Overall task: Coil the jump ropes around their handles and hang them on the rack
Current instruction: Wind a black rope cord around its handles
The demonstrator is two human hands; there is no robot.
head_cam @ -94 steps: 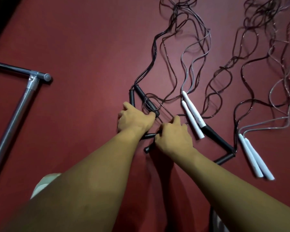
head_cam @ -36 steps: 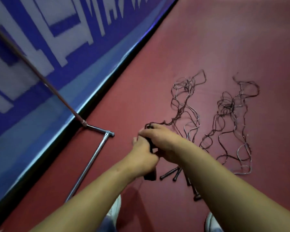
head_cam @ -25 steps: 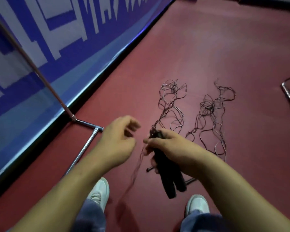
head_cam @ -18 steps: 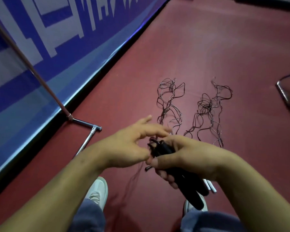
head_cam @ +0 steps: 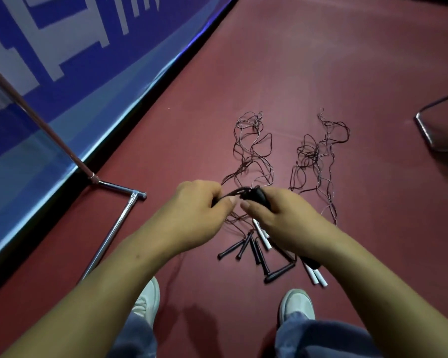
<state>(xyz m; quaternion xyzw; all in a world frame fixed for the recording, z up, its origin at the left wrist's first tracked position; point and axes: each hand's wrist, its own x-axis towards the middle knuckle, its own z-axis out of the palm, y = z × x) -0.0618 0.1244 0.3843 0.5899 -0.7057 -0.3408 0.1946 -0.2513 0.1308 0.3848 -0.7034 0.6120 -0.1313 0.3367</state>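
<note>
I stand over several jump ropes on a red floor. My right hand [head_cam: 282,223] grips a pair of black handles [head_cam: 260,196] held together, their lower ends poking out below my wrist. My left hand [head_cam: 199,210] pinches the thin dark cord [head_cam: 232,193] right beside the handle tops. Other black handles [head_cam: 241,248] and white handles [head_cam: 263,235] lie on the floor below my hands. Loose tangled cords [head_cam: 252,148] trail away from me. The metal rack [head_cam: 114,231] stands at the left.
A blue and white banner [head_cam: 62,60] runs along the floor edge at the left. A dark metal frame [head_cam: 435,127] sits at the far right. My two white shoes [head_cam: 296,304] are at the bottom. Open red floor lies beyond the cords.
I rose from crouching with one black-handled rope. My left hand, which had opened and reached across, now pinches the cord at the handle tops. The right hand kept its hold on the handles.
</note>
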